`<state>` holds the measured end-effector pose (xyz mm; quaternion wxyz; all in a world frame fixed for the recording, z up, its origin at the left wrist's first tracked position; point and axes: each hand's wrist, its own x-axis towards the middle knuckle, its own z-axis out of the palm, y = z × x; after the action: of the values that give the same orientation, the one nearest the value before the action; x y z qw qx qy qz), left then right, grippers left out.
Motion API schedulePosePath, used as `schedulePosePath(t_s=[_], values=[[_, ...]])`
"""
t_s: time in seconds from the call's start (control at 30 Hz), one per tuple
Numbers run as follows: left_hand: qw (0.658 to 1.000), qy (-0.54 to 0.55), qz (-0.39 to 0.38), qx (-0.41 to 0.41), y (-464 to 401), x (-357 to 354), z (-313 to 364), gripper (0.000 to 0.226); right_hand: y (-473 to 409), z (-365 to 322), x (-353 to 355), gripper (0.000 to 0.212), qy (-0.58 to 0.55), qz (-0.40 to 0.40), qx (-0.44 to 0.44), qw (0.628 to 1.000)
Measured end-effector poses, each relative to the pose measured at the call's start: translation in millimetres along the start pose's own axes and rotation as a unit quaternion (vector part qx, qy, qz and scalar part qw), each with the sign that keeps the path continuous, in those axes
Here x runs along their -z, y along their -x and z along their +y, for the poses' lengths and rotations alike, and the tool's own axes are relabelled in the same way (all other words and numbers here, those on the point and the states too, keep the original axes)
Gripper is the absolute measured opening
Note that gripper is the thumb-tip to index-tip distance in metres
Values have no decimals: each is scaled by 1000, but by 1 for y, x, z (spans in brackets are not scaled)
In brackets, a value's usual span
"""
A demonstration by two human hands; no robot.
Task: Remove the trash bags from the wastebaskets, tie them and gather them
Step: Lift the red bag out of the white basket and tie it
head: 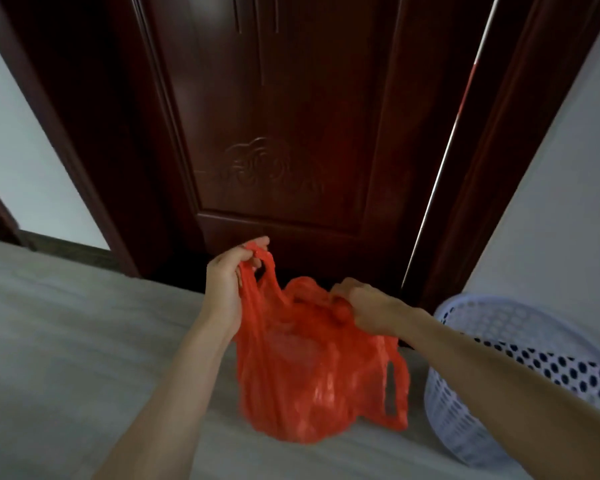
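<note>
Bag: red plastic trash bag [312,372], at 6 o'clock in the view, resting on the pale floor [66,341] in front of the door; partly filled, contents not readable through the plastic.
Bag mouth: drawn upward into two gathered handles; no knot visible yet; a spare loop hangs loose at the bag's 3 o'clock side.
Left hand [226,282]: fingers curled round one stretched handle, lifting it toward 11 o'clock.
Right hand [364,306]: clenched round the bunched plastic of the other handle, at the bag's 1 o'clock.
Wastebasket [520,368]: pale perforated plastic, at 4 o'clock, just beside the bag, tipped on its side, no liner visible inside.
Progress: judged as removal done for this basket; tying under way; gathering with other bags remains, none visible.
Door [291,133]: dark carved wood, at 12 o'clock, slightly ajar with a bright gap along its right edge.
Walls: pale, at 9 and 3 o'clock.
Obstructions: none apparent between the hands; the basket crowds the right forearm.
</note>
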<state>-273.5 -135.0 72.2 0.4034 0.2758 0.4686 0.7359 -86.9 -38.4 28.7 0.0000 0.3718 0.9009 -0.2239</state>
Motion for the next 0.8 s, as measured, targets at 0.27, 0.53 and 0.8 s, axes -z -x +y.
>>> schedulePosePath(t_s=[0.27, 0.53, 0.8], values=[[995, -68, -67, -32, 13, 18, -38, 48, 46, 35, -30, 87, -142, 52, -169, 974], [893, -389, -225, 22, -23, 11, -77, 120, 81, 38, -26, 40, 16, -234, -181, 955], [907, -388, -155, 50, -25, -42, -89, 20, 53, 47, 26, 66, -474, 136, -238, 837]])
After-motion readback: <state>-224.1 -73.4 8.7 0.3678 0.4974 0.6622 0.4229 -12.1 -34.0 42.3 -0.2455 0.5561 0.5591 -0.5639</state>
